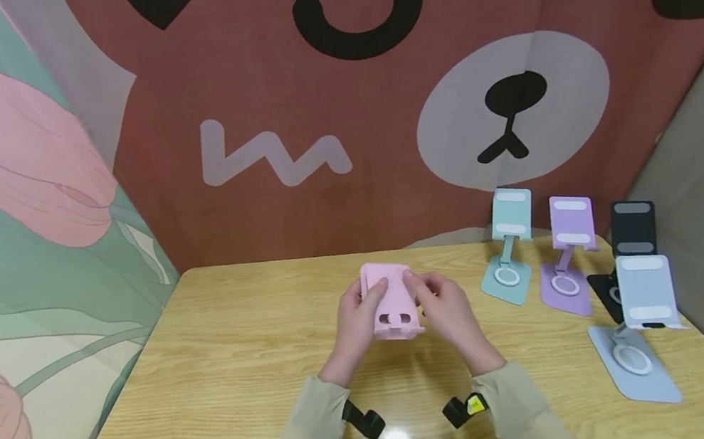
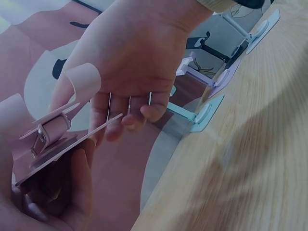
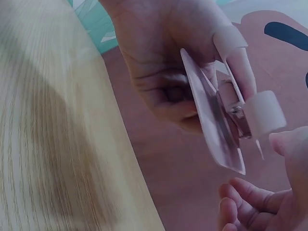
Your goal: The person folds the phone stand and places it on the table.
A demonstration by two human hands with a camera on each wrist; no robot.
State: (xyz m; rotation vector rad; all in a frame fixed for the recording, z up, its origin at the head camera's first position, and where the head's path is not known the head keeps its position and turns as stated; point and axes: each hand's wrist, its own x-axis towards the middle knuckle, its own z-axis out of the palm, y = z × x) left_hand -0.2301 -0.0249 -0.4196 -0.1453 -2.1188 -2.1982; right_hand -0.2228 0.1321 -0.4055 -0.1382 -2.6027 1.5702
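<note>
Above the table, both hands hold a pink folding stand (image 1: 391, 301), its slotted plate facing the head view. The left hand (image 1: 355, 319) grips its left side, thumb on the plate; in the left wrist view this hand's fingers (image 2: 79, 178) lie under the flat base (image 2: 72, 149). At the right edge, the right hand (image 1: 452, 309) has its thumb against the plate. In the right wrist view the right hand (image 3: 269, 192) has its thumb by a curved lip (image 3: 265, 113) and its fingertips close to the base's corner; contact there is partly hidden. The metal hinge (image 3: 237, 111) shows between the plates.
At the table's right stand a teal stand (image 1: 511, 217), a purple stand (image 1: 571, 221), a black stand (image 1: 632, 226) and a light blue stand (image 1: 645, 289). The wooden table (image 1: 224, 347) meets a printed cloth (image 1: 261, 215) at its back edge.
</note>
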